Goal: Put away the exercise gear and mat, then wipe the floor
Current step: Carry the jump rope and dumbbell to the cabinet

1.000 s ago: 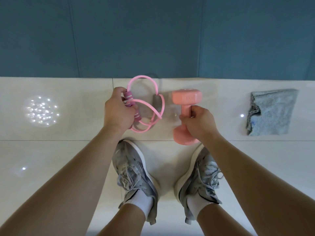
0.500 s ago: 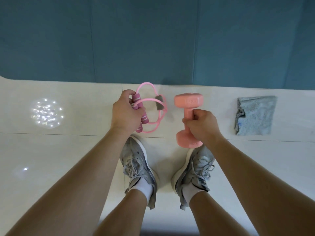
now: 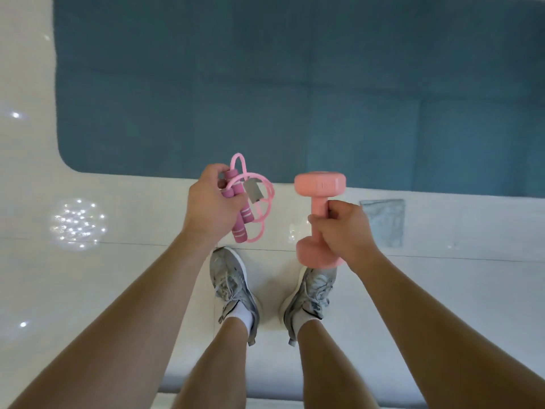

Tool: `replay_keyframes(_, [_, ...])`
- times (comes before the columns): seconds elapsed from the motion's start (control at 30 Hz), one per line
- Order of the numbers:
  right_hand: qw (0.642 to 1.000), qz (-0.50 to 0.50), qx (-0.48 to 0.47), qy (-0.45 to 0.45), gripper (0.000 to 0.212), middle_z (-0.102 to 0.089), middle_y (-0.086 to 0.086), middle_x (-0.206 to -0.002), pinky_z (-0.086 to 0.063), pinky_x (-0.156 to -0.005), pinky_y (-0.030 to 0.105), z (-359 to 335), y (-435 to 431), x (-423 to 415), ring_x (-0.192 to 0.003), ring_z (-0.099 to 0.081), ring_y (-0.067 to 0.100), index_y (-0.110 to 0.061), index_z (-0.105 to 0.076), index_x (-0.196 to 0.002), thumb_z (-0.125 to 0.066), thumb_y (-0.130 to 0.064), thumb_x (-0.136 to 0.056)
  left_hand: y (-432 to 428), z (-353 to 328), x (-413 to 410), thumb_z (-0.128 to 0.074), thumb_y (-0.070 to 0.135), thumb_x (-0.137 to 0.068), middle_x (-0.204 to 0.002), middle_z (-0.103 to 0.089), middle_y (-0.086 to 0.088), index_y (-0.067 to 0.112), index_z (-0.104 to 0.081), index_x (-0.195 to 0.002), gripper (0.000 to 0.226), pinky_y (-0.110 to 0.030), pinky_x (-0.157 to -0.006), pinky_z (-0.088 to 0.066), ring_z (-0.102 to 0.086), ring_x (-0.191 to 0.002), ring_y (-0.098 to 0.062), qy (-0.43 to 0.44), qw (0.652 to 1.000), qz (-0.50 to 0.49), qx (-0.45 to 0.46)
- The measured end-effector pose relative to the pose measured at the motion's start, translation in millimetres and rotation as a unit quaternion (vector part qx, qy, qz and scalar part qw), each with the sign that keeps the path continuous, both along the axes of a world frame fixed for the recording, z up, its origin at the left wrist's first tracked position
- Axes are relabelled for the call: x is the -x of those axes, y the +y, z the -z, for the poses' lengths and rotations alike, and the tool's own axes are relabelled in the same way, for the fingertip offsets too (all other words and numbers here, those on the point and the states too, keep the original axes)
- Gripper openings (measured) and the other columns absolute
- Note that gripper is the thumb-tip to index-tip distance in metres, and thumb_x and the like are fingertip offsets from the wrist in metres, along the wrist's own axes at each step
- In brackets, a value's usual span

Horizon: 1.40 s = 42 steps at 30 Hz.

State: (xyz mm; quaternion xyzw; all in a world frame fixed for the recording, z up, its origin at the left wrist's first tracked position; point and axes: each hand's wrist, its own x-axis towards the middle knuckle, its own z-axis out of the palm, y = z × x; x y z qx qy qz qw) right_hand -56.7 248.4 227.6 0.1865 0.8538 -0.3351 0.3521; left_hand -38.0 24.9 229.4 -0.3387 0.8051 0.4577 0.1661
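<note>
Two hands are full. The left hand (image 3: pixel 211 206) is clenched round the dark pink handles of a jump rope (image 3: pixel 239 224), whose paler cord hangs from the fist in loose loops with a grey tag among them. The right hand (image 3: pixel 343 231) grips the bar of a pink dumbbell (image 3: pixel 320 184), held nearly upright off the floor (image 3: pixel 118 276). Both things hang just short of the near edge of the blue mat (image 3: pixel 265 84), which lies flat on the white tiles, its near left corner rounded. A grey cloth (image 3: pixel 383 221) lies on the floor beside that near edge, right of the dumbbell. Grey shoes (image 3: pixel 230 278) stand below the hands.
</note>
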Motion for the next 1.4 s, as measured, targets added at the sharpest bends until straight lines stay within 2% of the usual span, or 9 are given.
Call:
replay_keyframes(0.2, [1.000,0.005,0.010,0.023,0.010,-0.068,-0.004,-0.070,-0.052,-0.070,0.035,-90.8,4.9,20.7,-0.074,-0.064,0.019,-0.020,-0.066,-0.071,-0.071,-0.024,-0.078,5.4,-100.9,22.0,-0.071,0.003,-0.083,-0.081,-0.061,0.014,0.022,-0.052,-0.109,0.038,-0.001,-0.051,-0.038,-0.059,-0.055,0.015,0.037,0.999,0.004,-0.032])
replay_keyframes(0.4, [0.999,0.009,0.020,0.049,0.012,-0.067,0.001,-0.072,-0.048,-0.066,0.031,-177.7,14.9,38.2,-0.069,-0.061,0.019,-0.014,-0.066,-0.073,-0.070,-0.024,-0.079,11.2,-183.9,35.0,-0.078,0.010,-0.080,-0.084,-0.063,0.015,0.021,-0.055,-0.110,0.040,-0.002,-0.052,-0.039,-0.060,-0.059,0.014,0.066,0.997,0.021,-0.044])
replay_keyframes(0.53, [0.997,0.031,0.032,0.069,0.014,-0.064,0.004,-0.069,-0.045,-0.063,0.031,-234.8,23.2,42.7,-0.065,-0.056,0.019,-0.010,-0.065,-0.071,-0.070,-0.022,-0.078,19.5,-245.3,38.0,-0.069,0.001,-0.085,-0.076,-0.061,0.014,0.018,-0.054,-0.112,0.035,-0.003,-0.049,-0.039,-0.060,-0.053,0.011,0.082,0.995,0.022,-0.051])
replay_keyframes(0.63, [0.993,0.065,0.049,0.082,0.012,-0.058,-0.001,-0.064,-0.042,-0.061,0.029,-279.4,30.8,42.3,-0.061,-0.052,0.017,-0.010,-0.066,-0.071,-0.071,-0.020,-0.076,26.7,-295.4,39.1,-0.069,-0.004,-0.086,-0.080,-0.061,0.007,0.015,-0.053,-0.111,0.035,-0.007,-0.043,-0.040,-0.061,-0.047,0.003,0.093,0.993,0.012,-0.071])
replay_keyframes(0.73, [0.989,0.081,0.067,0.102,0.015,-0.055,-0.003,-0.059,-0.041,-0.060,0.028,-326.5,37.4,42.7,-0.059,-0.051,0.017,-0.012,-0.063,-0.064,-0.071,-0.017,-0.076,32.0,-343.3,43.1,-0.067,-0.002,-0.086,-0.085,-0.064,0.004,0.016,-0.053,-0.113,0.035,-0.006,-0.044,-0.040,-0.062,-0.049,0.004,0.110,0.991,0.020,-0.073])
replay_keyframes(0.97, [0.978,0.092,0.102,0.159,0.022,-0.048,-0.005,-0.052,-0.036,-0.059,0.029,-428.9,43.1,45.9,-0.056,-0.044,0.018,-0.013,-0.057,-0.058,-0.071,-0.017,-0.075,42.3,-446.6,46.6,-0.071,0.002,-0.086,-0.091,-0.061,0.010,0.016,-0.055,-0.118,0.039,-0.005,-0.046,-0.042,-0.062,-0.054,0.009,0.151,0.986,0.029,-0.067])
replay_keyframes(1.07, [0.971,0.092,0.119,0.186,0.030,-0.044,-0.011,-0.046,-0.034,-0.058,0.028,-467.3,45.4,48.8,-0.054,-0.041,0.018,-0.018,-0.053,-0.049,-0.072,-0.017,-0.074,47.6,-490.4,45.2,-0.069,-0.005,-0.085,-0.088,-0.059,0.007,0.014,-0.053,-0.114,0.038,-0.006,-0.043,-0.042,-0.061,-0.052,0.009,0.171,0.982,0.020,-0.075])
replay_keyframes(1.23, [0.959,0.104,0.142,0.222,0.015,-0.054,-0.003,-0.057,-0.040,-0.061,0.031,-525.0,52.7,51.2,-0.059,-0.048,0.018,-0.010,-0.063,-0.063,-0.072,-0.019,-0.072,52.9,-546.8,43.8,-0.075,0.003,-0.083,-0.092,-0.063,0.007,0.017,-0.054,-0.113,0.039,-0.006,-0.044,-0.042,-0.063,-0.053,0.006,0.200,0.978,0.030,-0.044])
replay_keyframes(1.4, [0.952,0.108,0.147,0.245,0.011,-0.058,-0.002,-0.060,-0.042,-0.063,0.031,-571.3,63.6,49.3,-0.062,-0.051,0.019,-0.013,-0.066,-0.065,-0.074,-0.018,-0.071,57.1,-584.7,40.6,-0.079,0.012,-0.079,-0.092,-0.065,0.008,0.026,-0.057,-0.107,0.038,-0.008,-0.049,-0.043,-0.062,-0.061,0.008,0.214,0.976,0.041,-0.005])
